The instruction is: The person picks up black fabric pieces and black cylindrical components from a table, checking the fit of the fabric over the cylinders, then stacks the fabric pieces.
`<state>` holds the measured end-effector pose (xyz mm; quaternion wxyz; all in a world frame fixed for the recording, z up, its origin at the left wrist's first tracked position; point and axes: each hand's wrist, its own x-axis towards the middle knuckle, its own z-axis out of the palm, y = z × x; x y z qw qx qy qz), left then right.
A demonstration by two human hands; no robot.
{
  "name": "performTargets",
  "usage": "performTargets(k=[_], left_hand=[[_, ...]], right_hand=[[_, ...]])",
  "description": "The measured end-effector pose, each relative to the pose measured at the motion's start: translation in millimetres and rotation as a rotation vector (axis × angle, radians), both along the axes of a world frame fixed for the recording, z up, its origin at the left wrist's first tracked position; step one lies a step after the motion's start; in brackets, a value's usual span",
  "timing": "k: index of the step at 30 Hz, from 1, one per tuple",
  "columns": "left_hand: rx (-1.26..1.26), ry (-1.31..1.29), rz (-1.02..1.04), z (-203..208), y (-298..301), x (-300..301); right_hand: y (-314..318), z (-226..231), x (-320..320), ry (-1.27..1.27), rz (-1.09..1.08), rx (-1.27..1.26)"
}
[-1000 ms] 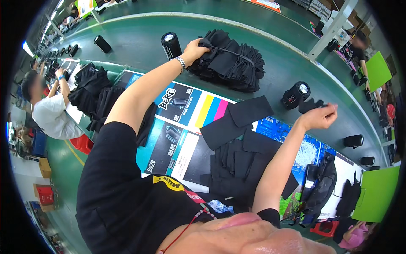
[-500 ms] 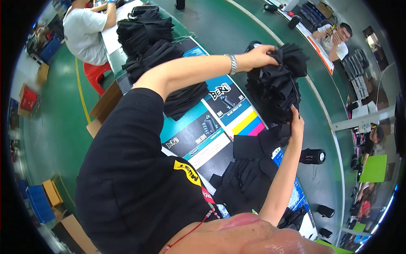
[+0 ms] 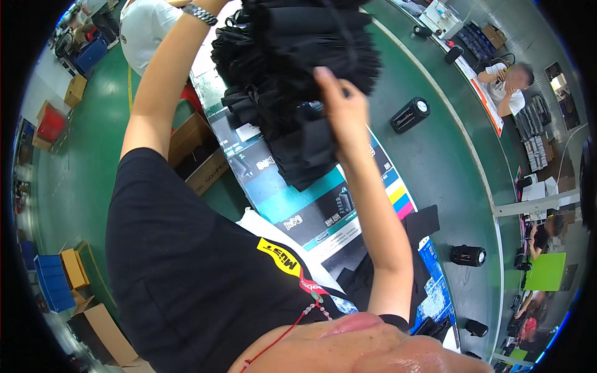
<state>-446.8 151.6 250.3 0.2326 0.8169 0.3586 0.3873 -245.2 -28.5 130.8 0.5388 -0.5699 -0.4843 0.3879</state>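
Observation:
A thick bundle of black fabric pieces [image 3: 323,43] is at the top of the view, above other black fabric piles [image 3: 249,68] on the table. My right hand [image 3: 348,109] is at its lower edge, fingers curled against the cloth and slightly blurred. My left hand [image 3: 214,4] reaches the bundle's far left side; the upper edge of the picture cuts it off and its fingers are hidden. A metal band [image 3: 200,13] circles that wrist. More black fabric [image 3: 298,152] hangs below the bundle, over the printed table covering [image 3: 311,202].
Black cylindrical speakers stand on the green surface to the right, one [image 3: 410,115] near my right hand, another [image 3: 467,255] closer. Beside the table's left edge is an open cardboard box [image 3: 199,155]. A seated person in white [image 3: 146,34] is at the far left.
Both hands have moved left and farther away with the fabric bundle, off the right side of the table. The printed covering and a speaker that were behind it now show.

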Motion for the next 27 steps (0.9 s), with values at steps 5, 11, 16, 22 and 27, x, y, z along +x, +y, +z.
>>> performTargets(k=[5,11,16,22,27], left_hand=[[0.108,0.697,0.154,-134.3,73.6,-56.5],[0.257,0.624,0.342,-172.0,79.4,-66.5],[0.678,0.729,0.466,-124.1,29.9,-39.3],[0.63,0.327,-0.016,-79.3,-94.4,40.0],[-0.322,-0.069,-0.879,-123.1,-200.4,137.6]], right_hand=[[25.0,-73.0,-50.8,0.193,0.367,-0.334],[-23.7,-61.1,-7.2,0.351,0.283,-0.293],[-74.8,-24.7,45.3,0.425,0.107,-0.172],[-115.1,-18.5,97.2,0.633,-0.223,0.044],[-128.3,-39.7,117.3,0.723,-0.617,0.241]])
